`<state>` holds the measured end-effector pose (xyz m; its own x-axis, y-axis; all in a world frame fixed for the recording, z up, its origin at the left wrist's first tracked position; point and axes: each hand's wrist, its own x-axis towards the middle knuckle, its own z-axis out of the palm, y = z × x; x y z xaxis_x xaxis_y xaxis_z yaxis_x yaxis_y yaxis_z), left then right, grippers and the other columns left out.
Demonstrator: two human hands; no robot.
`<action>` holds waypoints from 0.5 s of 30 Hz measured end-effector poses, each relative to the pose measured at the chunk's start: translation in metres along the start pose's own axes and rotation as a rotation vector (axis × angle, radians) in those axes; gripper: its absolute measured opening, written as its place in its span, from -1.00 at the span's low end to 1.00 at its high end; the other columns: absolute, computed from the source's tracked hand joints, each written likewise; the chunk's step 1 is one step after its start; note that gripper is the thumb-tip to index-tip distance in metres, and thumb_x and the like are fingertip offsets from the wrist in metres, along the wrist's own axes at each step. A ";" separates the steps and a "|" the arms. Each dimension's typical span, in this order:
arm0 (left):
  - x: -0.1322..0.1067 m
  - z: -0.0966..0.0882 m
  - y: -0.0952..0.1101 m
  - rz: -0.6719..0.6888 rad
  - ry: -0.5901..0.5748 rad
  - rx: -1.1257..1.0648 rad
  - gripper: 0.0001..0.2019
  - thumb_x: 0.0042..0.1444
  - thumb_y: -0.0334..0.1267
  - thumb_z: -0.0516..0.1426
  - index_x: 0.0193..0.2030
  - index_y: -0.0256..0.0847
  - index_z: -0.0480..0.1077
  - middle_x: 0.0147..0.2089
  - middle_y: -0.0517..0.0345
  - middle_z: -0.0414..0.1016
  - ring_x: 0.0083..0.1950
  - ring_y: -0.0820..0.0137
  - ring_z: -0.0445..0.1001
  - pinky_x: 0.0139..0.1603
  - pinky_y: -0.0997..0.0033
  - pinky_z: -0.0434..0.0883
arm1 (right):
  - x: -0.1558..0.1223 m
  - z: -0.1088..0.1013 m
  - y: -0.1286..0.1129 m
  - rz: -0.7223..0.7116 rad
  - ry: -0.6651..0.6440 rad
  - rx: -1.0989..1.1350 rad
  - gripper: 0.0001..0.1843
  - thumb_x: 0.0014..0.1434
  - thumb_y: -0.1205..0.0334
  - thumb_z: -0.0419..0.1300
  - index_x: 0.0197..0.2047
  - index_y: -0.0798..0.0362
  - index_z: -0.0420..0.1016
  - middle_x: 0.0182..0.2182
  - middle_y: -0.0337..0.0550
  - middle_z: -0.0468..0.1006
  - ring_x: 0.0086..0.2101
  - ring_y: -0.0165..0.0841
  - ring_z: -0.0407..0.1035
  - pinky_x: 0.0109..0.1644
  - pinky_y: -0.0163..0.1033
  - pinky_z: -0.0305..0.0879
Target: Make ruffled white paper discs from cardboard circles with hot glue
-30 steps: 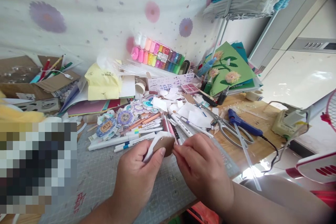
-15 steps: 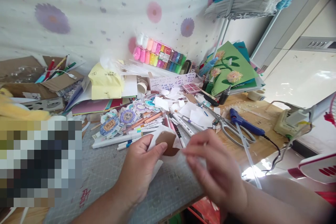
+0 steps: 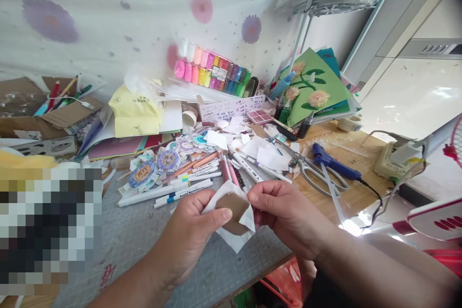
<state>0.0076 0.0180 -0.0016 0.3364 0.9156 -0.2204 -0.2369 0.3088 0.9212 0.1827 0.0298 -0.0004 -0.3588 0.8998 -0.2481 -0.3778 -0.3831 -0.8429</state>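
Between my hands is a brown cardboard piece [image 3: 235, 211] lying on a larger sheet of white paper [image 3: 236, 244]. My left hand [image 3: 197, 224] is closed on both, its thumb pressed flat on the cardboard. At the right edge my right hand [image 3: 285, 209] is closed in a pinch on the white paper, where a corner folds in over the cardboard. Just beyond my hands lie several white markers [image 3: 187, 192] and layered paper pieces with blue and purple round centres [image 3: 168, 160].
Paper scraps [image 3: 269, 154], grey scissors [image 3: 317, 171] and a blue glue gun [image 3: 334, 161] lie across the desk. A cutting mat [image 3: 144, 245] covers the near part. Coloured clay packs [image 3: 214, 70] lean at the back, and a cardboard box [image 3: 32, 120] stands at the left.
My right hand has come in and pinched the paper's right edge. The paper and cardboard have turned and now face me more fully. The view has shifted slightly.
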 end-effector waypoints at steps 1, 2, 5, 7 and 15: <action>0.000 0.000 0.000 -0.005 0.004 0.012 -0.85 0.00 -0.27 0.23 -0.31 -0.31 0.50 -0.40 0.05 0.56 -0.39 0.33 0.47 -0.33 0.36 0.38 | -0.001 0.000 -0.001 -0.010 0.009 -0.023 -0.73 -0.16 0.14 0.44 -0.57 0.16 0.51 -0.70 -0.32 0.40 -0.65 -0.56 0.25 -0.53 -0.42 0.17; 0.000 0.000 0.001 -0.007 0.009 0.023 -0.85 0.00 -0.27 0.22 -0.31 -0.31 0.50 -0.40 0.04 0.56 -0.39 0.32 0.47 -0.33 0.35 0.38 | -0.001 0.001 -0.001 -0.023 0.021 -0.050 -0.71 -0.20 0.13 0.46 -0.58 0.15 0.51 -0.69 -0.33 0.40 -0.64 -0.56 0.25 -0.53 -0.42 0.18; -0.001 -0.001 0.001 0.009 0.030 0.057 -0.84 0.00 -0.27 0.22 -0.28 -0.30 0.50 -0.37 0.03 0.57 -0.37 0.30 0.47 -0.32 0.34 0.39 | -0.002 0.004 -0.003 -0.065 0.052 -0.148 -0.68 -0.26 0.10 0.48 -0.61 0.13 0.49 -0.67 -0.34 0.41 -0.62 -0.55 0.26 -0.49 -0.39 0.20; -0.002 -0.002 0.001 0.028 0.040 0.090 -0.82 0.00 -0.26 0.22 -0.25 -0.28 0.51 -0.36 0.04 0.58 -0.35 0.29 0.48 -0.31 0.34 0.38 | -0.003 0.005 -0.003 -0.093 0.067 -0.244 -0.70 -0.24 0.11 0.46 -0.60 0.11 0.49 -0.67 -0.34 0.41 -0.60 -0.52 0.25 -0.47 -0.37 0.20; -0.004 -0.004 0.003 0.037 0.084 0.258 -0.85 -0.04 -0.22 0.24 -0.37 -0.27 0.51 -0.45 0.11 0.54 -0.39 0.29 0.49 -0.37 0.40 0.36 | -0.008 -0.004 -0.009 -0.100 -0.026 -0.367 -0.69 -0.19 0.10 0.45 -0.46 0.11 0.50 -0.57 -0.30 0.44 -0.52 -0.49 0.26 -0.42 -0.35 0.15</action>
<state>0.0018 0.0164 0.0010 0.2526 0.9466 -0.2006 -0.0044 0.2084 0.9780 0.1923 0.0272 0.0071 -0.3591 0.9216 -0.1473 -0.0827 -0.1886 -0.9786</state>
